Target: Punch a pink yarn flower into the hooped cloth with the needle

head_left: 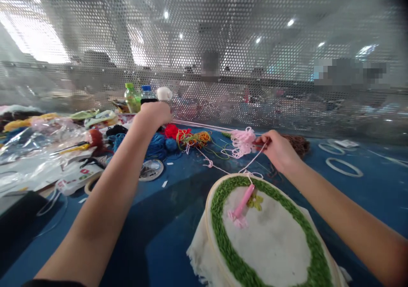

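Pink yarn [244,142] lies in a loose, looped bundle on the blue table. Several pale pink strands stretch from it toward my left hand [157,112], which is raised at the back left and closed around them, its fingers mostly hidden. Beside the bundle, my right hand [274,147] pinches the pink yarn, and one strand slants down from its fingers. In front stands an embroidery hoop [208,206] with white cloth, a thick green stitched ring and a small yellow-green flower. A pink punch needle [245,201] rests on the cloth by a pink stitched patch, with yarn at its upper end.
Blue yarn [156,147], red yarn [171,130] and orange yarn [203,139] lie across the middle. Brown yarn [298,144] and white rings [344,167] are at right. Bottles [131,98] stand before a perforated metal screen [223,36]. Plastic bags [41,138] crowd the left.
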`<control>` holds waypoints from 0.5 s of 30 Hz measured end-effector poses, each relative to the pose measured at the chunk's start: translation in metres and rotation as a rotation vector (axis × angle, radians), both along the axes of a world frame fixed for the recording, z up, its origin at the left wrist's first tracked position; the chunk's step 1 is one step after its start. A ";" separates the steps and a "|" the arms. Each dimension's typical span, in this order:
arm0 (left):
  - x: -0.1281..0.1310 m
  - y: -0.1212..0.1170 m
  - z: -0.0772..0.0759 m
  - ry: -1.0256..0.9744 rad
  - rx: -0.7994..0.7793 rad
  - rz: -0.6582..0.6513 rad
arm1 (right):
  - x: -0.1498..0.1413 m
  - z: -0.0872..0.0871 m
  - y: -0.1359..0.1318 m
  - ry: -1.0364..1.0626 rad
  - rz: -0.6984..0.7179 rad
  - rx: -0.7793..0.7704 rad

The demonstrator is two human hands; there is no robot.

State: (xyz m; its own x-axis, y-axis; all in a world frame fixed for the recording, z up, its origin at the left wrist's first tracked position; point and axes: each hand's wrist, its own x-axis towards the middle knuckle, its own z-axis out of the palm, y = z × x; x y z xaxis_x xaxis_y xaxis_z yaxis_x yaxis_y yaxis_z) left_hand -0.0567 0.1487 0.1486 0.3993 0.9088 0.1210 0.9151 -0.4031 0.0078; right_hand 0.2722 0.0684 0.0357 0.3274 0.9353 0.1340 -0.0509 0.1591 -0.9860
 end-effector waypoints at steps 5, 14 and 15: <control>0.032 -0.014 -0.006 -0.121 -0.086 -0.288 | -0.043 0.008 -0.023 -0.163 0.204 0.055; 0.104 -0.048 -0.032 -0.232 -0.335 -0.804 | -0.064 0.023 -0.044 -0.161 0.298 0.086; 0.105 -0.046 -0.034 -0.250 -0.330 -0.799 | -0.062 0.024 -0.044 -0.142 0.280 0.076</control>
State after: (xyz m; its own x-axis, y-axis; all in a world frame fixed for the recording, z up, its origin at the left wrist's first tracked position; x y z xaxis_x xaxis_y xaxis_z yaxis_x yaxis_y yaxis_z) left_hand 0.0481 0.1028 0.1146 0.9241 0.3754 0.0713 0.3188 -0.8604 0.3976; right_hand 0.2106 0.0248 0.0596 0.0314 0.9721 0.2324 0.0338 0.2314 -0.9723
